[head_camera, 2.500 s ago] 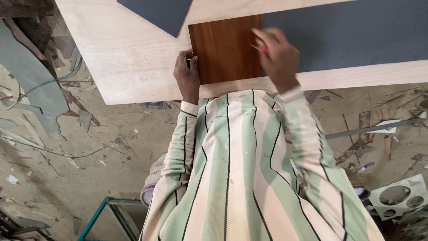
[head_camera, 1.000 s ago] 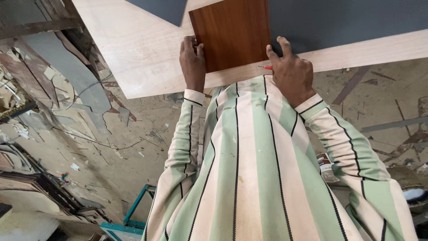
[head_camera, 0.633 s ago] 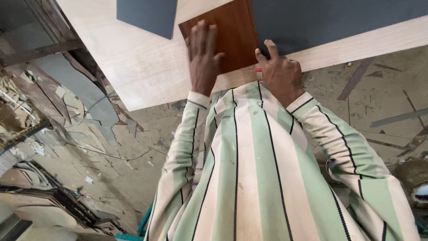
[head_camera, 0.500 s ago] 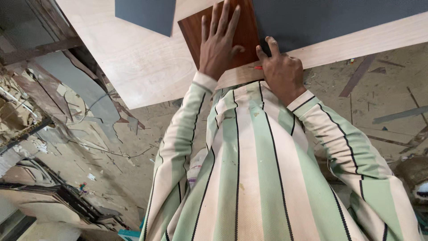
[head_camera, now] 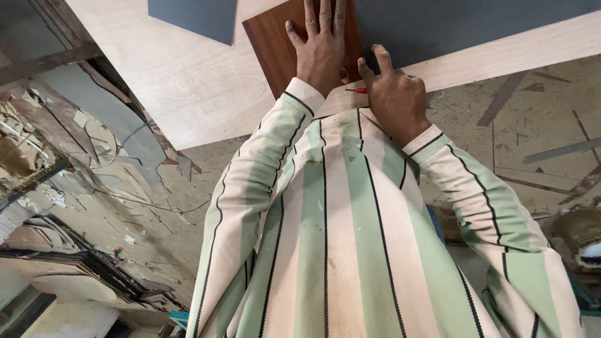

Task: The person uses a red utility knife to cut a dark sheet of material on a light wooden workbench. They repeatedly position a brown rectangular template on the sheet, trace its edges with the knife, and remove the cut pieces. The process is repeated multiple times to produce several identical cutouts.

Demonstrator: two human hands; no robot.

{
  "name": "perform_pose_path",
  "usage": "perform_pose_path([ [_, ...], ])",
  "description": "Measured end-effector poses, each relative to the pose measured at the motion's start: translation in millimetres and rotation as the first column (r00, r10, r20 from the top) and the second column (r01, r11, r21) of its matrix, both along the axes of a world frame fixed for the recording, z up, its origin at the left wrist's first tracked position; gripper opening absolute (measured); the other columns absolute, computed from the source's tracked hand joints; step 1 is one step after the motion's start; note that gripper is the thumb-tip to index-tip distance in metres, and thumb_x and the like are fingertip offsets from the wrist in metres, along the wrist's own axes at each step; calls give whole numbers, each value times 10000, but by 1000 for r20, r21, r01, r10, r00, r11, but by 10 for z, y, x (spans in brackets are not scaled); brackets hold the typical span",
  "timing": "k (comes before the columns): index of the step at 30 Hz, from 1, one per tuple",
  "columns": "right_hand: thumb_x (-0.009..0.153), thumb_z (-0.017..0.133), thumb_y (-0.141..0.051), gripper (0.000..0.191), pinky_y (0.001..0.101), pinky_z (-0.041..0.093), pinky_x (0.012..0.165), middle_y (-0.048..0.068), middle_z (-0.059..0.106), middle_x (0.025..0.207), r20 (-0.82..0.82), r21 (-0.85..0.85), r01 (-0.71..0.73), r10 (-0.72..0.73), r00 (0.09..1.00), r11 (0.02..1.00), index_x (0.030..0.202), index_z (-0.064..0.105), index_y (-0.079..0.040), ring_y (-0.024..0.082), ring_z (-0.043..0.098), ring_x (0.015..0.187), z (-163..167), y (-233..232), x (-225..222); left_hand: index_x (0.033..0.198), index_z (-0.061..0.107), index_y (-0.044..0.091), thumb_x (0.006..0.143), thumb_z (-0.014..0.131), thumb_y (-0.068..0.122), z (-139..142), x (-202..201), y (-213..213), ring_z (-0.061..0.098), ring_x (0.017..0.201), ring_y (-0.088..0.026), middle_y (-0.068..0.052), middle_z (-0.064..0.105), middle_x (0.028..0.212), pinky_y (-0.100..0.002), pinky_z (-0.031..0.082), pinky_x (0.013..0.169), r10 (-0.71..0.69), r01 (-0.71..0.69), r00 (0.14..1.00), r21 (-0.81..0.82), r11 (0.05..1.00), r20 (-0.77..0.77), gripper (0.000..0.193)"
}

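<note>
- At the far edge of the view, a reddish-brown wooden panel [head_camera: 275,44] lies flat on a pale plywood sheet [head_camera: 163,81], turned slightly askew to the sheet's near edge.
- On that panel the left hand [head_camera: 320,47] rests palm down, fingers spread wide and flat — it grips nothing, only presses on the surface.
- Just right of it, the right hand [head_camera: 393,100] sits at the panel's near right corner, fingers curled narrow around a thin red pencil [head_camera: 357,90] whose tip pokes out to the left, just beside the left wrist.
- Dark grey-blue sheets cover parts of the plywood: one grey sheet [head_camera: 194,19] to the left of the panel, a larger grey sheet [head_camera: 463,22] to its right, touching the panel's right edge.
- Both arms wear a striped shirt [head_camera: 338,238] of green and cream with thin black lines, lightly stained.
- Below the plywood, on the left, a dusty floor [head_camera: 125,213] holds scraps, wires and stacked boards [head_camera: 81,275]; wood strips lie on the right.
</note>
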State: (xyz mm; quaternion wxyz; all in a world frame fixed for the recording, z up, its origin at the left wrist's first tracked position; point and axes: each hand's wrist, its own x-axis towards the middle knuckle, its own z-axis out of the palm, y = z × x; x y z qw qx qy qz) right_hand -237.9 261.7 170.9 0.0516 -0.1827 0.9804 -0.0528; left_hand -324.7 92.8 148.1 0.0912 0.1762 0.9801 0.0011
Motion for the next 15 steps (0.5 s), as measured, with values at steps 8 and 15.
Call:
perform_pose_path([
  [8, 977, 676, -142, 399, 285, 494, 465, 84, 620, 1396, -41, -107, 22, -27, 999, 994, 1363, 714, -234, 158, 645, 577, 97, 10, -111, 1643, 122, 55, 883, 801, 223, 127, -116, 140, 120, 1566, -485, -215, 91, 1693, -893, 273, 1110, 33, -45, 994, -115, 992, -105, 1033],
  [15, 963, 693, -131, 401, 358, 541, 546, 158, 633, 1380, 166, -339, 134, -81, 983, 931, 1358, 624, -136, 241, 679, 637, -32, 112, -57, 1660, 132, 49, 952, 748, 270, 67, -80, 127, 108, 1566, -497, -232, 100, 1685, -934, 176, 1143, 66, -50, 980, -92, 994, 187, 965],
])
